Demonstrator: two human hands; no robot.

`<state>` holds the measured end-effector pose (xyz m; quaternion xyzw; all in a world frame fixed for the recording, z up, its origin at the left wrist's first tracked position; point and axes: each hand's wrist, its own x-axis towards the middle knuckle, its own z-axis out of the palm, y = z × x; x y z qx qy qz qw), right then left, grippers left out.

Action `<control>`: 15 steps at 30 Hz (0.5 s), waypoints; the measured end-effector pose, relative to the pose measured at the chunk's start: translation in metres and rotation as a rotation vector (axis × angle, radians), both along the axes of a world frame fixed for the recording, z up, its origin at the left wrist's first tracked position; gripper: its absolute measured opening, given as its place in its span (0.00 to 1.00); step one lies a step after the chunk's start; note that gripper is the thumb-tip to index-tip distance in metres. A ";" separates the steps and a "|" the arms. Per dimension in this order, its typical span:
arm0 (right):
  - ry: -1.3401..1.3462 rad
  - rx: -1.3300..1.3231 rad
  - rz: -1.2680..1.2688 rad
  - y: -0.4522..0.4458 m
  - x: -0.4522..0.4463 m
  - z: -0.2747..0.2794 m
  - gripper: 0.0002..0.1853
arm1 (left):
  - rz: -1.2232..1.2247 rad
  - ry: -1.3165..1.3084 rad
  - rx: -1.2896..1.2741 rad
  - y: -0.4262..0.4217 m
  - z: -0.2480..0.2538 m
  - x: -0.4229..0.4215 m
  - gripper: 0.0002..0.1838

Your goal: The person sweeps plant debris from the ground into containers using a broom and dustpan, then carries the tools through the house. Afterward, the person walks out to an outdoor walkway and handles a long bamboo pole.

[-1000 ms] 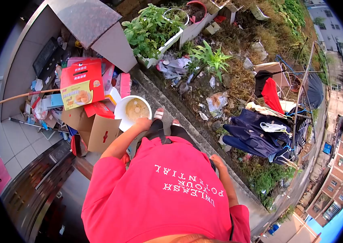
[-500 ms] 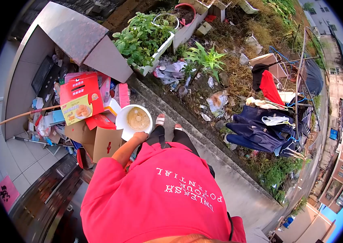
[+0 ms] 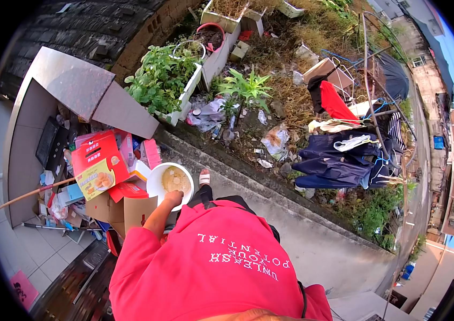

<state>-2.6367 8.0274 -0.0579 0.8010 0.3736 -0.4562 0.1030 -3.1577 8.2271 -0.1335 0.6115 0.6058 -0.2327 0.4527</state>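
My left hand (image 3: 173, 198) grips the near rim of a white bucket (image 3: 154, 183), its fingers closed over the edge. Cloudy yellowish liquid (image 3: 175, 180) lies in the bucket, with a paler round patch in it. The bucket hangs beside my front foot (image 3: 204, 177), to the right of an open cardboard box (image 3: 137, 212). My right hand does not show; the red shirt (image 3: 205, 267) covers that side of my body.
Red cartons (image 3: 101, 155) and mixed rubbish fill a tiled recess at the left. A low concrete kerb (image 3: 270, 187) runs diagonally past me. Beyond it are planters (image 3: 187, 93), litter, weeds and dark clothes (image 3: 334, 160) on a rack. A thin stick (image 3: 29, 197) juts out at the left.
The view has swung, and the surroundings sit further left in it. My left hand still holds the bucket. My right hand, seen at my side a second ago, is now hidden, and only one foot shows.
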 end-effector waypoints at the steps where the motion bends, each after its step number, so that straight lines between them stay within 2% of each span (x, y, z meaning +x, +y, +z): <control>1: -0.002 0.000 -0.012 -0.005 0.002 -0.003 0.15 | -0.023 0.007 -0.021 -0.007 -0.003 0.000 0.15; 5: -0.001 0.007 -0.069 -0.030 0.014 -0.016 0.15 | -0.157 0.015 -0.084 -0.025 -0.002 0.018 0.15; 9: 0.010 0.019 -0.126 -0.056 0.025 -0.027 0.15 | -0.262 -0.046 -0.029 -0.025 -0.009 0.040 0.16; 15: 0.021 0.049 -0.232 -0.103 0.045 -0.036 0.15 | -0.378 -0.069 0.011 -0.007 0.015 0.100 0.16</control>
